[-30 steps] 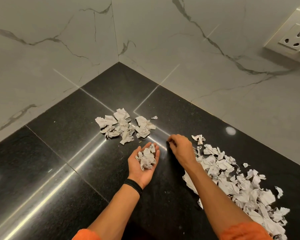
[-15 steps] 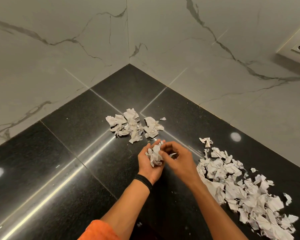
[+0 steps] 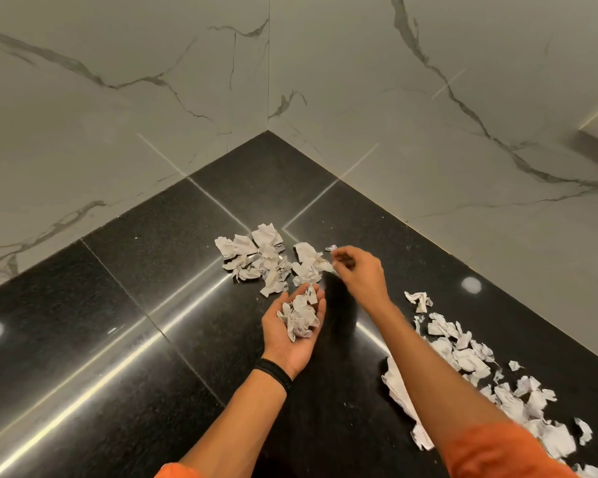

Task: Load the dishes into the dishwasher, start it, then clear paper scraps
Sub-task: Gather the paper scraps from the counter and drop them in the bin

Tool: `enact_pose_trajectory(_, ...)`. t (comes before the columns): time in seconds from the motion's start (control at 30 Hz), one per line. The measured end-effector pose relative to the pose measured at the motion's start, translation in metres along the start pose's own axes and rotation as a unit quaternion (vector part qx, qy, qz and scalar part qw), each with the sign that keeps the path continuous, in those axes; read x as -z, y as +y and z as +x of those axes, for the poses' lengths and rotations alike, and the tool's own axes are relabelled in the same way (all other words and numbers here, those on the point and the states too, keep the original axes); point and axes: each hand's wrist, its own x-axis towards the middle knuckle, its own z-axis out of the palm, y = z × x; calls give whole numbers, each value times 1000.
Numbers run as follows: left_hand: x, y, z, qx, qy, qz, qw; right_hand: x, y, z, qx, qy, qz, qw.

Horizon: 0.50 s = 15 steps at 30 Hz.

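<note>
Paper scraps [image 3: 299, 317] rest in the left hand [image 3: 285, 351], which lies palm up with relaxed fingers above the black countertop [image 3: 118, 305]. The right hand [image 3: 358, 272] reaches toward the back corner, fingertips curled just beside a tiny scrap [image 3: 331, 248] and the far pile [image 3: 256, 258]; blur hides whether it pinches anything. A larger pile [image 3: 470, 360] lies along the right edge.

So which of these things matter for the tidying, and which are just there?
Job: left hand cupping scraps; right hand; corner pile; big right-side pile; lone scrap.
Just there: black counter; marble walls; wristband.
</note>
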Motion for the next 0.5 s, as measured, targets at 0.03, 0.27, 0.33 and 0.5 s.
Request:
enact_pose_trajectory(0.03,-1,4,1,-9,1,-2,1000,-3,4,17,9,-19,-41,999)
enact_pose_trajectory(0.27,-10,25,13,-32,0,-3,999,-20,24,67,105,-54,-220,968)
enact_pose_trajectory(0.33,-9,27,16,-33,-7,-3,999,-21,24,58,88,-39,-204,974)
enact_pose_trajectory(0.5,-10,22,18,-41,-23,10,999,-10,-17,-7,-22,19,76,997)
